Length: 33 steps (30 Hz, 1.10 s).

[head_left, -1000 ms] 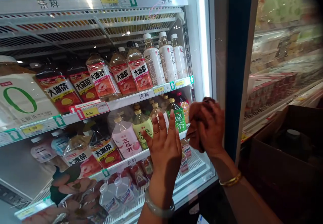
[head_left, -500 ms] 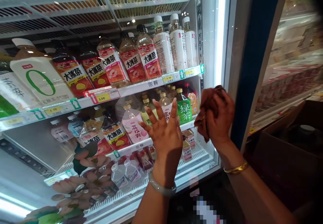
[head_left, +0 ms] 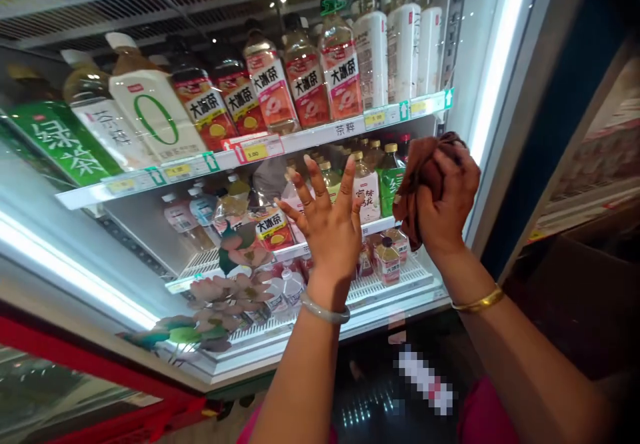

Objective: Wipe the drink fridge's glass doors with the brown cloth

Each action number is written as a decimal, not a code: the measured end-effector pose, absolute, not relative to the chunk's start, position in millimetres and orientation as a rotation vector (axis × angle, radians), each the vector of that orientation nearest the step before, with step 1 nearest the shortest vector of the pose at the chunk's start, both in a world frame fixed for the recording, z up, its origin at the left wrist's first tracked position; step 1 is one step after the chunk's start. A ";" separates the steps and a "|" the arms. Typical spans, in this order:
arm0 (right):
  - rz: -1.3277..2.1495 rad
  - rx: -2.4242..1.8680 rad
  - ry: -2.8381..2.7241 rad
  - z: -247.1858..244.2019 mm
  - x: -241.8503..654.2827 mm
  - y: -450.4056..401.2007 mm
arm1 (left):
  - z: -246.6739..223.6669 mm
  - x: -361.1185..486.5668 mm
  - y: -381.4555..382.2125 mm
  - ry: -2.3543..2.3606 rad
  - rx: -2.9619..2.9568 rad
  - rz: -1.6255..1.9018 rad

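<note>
My left hand [head_left: 327,221] is raised with its fingers spread, in front of the glass door of a lit drinks fridge. It holds nothing; whether the fingertips touch the glass I cannot tell. A crumpled brown cloth [head_left: 417,184] is bunched in my right hand [head_left: 453,201], near the right side of the door. Behind the glass, bottles of tea stand on white wire shelves. Closest to my left hand is a pale pink-labelled bottle [head_left: 369,194]; a green-labelled bottle [head_left: 390,174] shows beside the cloth, partly covered by it.
The fridge's lit right frame [head_left: 505,77] borders a dark blue panel [head_left: 565,131]. Leaf and flower shapes [head_left: 233,291] show low on the glass. At the lower left runs a red edge [head_left: 100,357]. An open dark box [head_left: 575,297] stands at the right.
The view has shifted so the shelves appear further right and higher, showing the fridge's left side. My right hand with the cloth appears slightly higher and further right. My left hand stays spread.
</note>
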State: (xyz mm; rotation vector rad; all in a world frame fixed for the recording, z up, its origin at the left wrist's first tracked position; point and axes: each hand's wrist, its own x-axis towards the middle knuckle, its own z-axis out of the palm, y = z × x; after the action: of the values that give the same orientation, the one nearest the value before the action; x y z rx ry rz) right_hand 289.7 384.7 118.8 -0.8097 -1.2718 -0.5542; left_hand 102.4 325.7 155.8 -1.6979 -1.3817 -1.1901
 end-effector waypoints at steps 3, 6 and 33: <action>-0.577 -0.807 -1.285 126.4 258.5 378.9 | 154.2 98.1 325.1 -1.442 -1.737 -1.190; -0.638 -0.836 -1.482 129.8 228.4 366.2 | 152.7 94.8 324.3 -1.448 -1.790 -1.185; -0.700 -0.708 -1.591 145.6 186.6 356.3 | 147.3 49.7 325.1 -1.530 -1.730 -1.166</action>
State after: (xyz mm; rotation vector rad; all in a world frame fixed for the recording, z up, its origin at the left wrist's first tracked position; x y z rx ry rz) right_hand 186.6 356.3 145.6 -0.7077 -1.5914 -0.6996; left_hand 49.7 325.1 147.3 -1.7303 -1.5297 -1.1657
